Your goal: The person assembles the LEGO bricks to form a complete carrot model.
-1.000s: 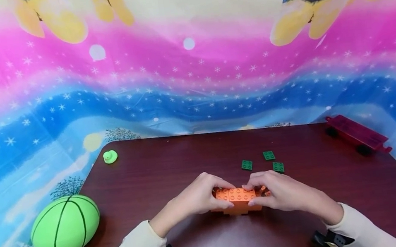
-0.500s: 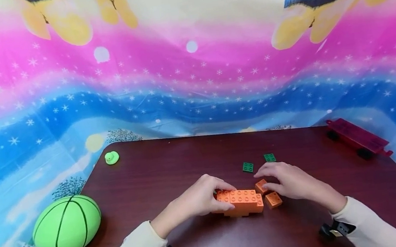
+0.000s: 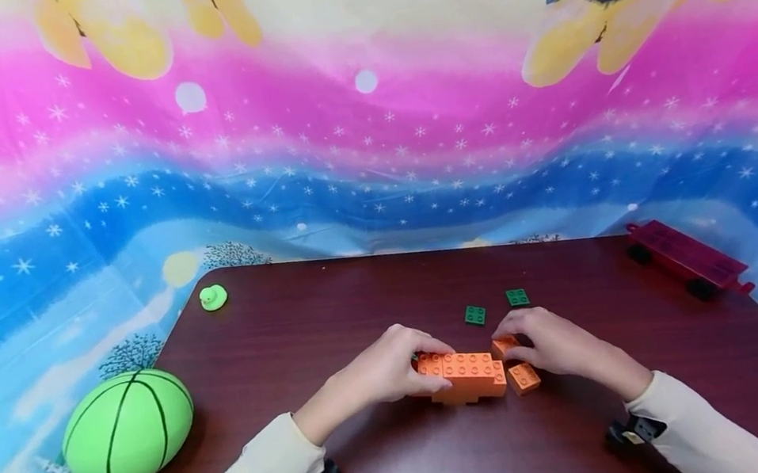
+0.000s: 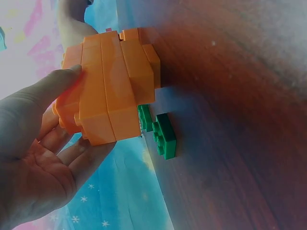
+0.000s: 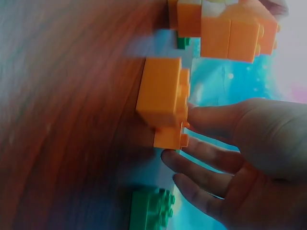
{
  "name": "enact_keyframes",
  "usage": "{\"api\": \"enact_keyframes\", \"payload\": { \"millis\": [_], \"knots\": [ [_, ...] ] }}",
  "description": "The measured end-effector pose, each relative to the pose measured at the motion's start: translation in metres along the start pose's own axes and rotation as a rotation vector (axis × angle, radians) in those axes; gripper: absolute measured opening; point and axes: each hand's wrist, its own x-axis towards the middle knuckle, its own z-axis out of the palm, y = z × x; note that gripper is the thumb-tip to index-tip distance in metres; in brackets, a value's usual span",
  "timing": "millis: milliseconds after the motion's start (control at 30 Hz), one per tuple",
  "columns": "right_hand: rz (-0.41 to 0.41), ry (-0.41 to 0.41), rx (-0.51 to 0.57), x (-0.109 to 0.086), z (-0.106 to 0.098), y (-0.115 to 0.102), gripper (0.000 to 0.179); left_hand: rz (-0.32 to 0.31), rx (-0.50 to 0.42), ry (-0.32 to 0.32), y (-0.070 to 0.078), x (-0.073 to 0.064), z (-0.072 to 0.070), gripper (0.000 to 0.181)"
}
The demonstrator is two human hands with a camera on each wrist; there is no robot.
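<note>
My left hand [image 3: 392,366] grips the left end of an orange building-brick assembly [image 3: 468,368], thumb on the near side and fingers on the far side. Several stacked bricks make it up, with rows of studs on top, as the left wrist view shows from the side. To its right lie two loose orange bricks. My right hand [image 3: 554,341] pinches the farther orange brick [image 3: 503,345] between thumb and fingers, partly covering it. The nearer orange brick [image 3: 523,378] sits just in front, untouched, beside the assembly's right end.
Behind the hands lie two green bricks, a left one [image 3: 475,315] and a right one [image 3: 517,297]. Another green brick [image 5: 146,211] shows beside the right fingers. A green ball [image 3: 129,429] and a small green duck [image 3: 213,297] are left, a red toy skateboard [image 3: 689,255] far right.
My right hand has let go of the assembly's right end, shifted right and closed on the farther loose orange brick. The left hand keeps its grip. One green brick is now hidden behind the right hand.
</note>
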Motion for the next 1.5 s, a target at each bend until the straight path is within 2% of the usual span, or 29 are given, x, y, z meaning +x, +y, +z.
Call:
{"api": "enact_keyframes", "payload": {
  "millis": [167,367,600,833,900,1133,1267,1400,1500],
  "knots": [
    [0.015,0.052,-0.011,0.003,0.001,0.008,0.022,-0.009,0.002,-0.009,0.0,0.001,-0.001,0.036],
    [0.035,0.104,-0.031,0.007,0.003,0.015,0.024,0.012,0.001,-0.005,-0.001,0.001,-0.001,0.036],
    [0.051,0.084,-0.028,0.004,0.003,0.016,0.03,0.013,-0.011,-0.006,-0.003,0.001,0.0,0.036],
    [0.042,0.063,-0.045,0.001,0.004,0.017,0.032,0.041,0.069,0.009,-0.011,-0.005,0.003,0.052],
    [0.045,0.063,-0.048,0.001,0.004,0.018,0.033,0.035,0.036,0.023,-0.014,-0.008,0.0,0.051],
    [0.067,0.069,-0.046,0.001,0.003,0.019,0.037,0.037,-0.073,0.08,-0.016,-0.014,-0.005,0.031],
    [0.063,0.115,-0.009,-0.002,0.002,0.012,0.038,0.047,-0.079,0.088,-0.015,-0.016,-0.002,0.029],
    [0.002,0.181,0.06,-0.003,-0.006,-0.005,0.033,0.059,-0.063,0.103,-0.014,-0.016,0.0,0.027],
    [-0.034,0.2,0.076,-0.002,-0.012,-0.016,0.032,0.057,-0.043,0.118,-0.015,-0.015,0.0,0.026]
  ]
}}
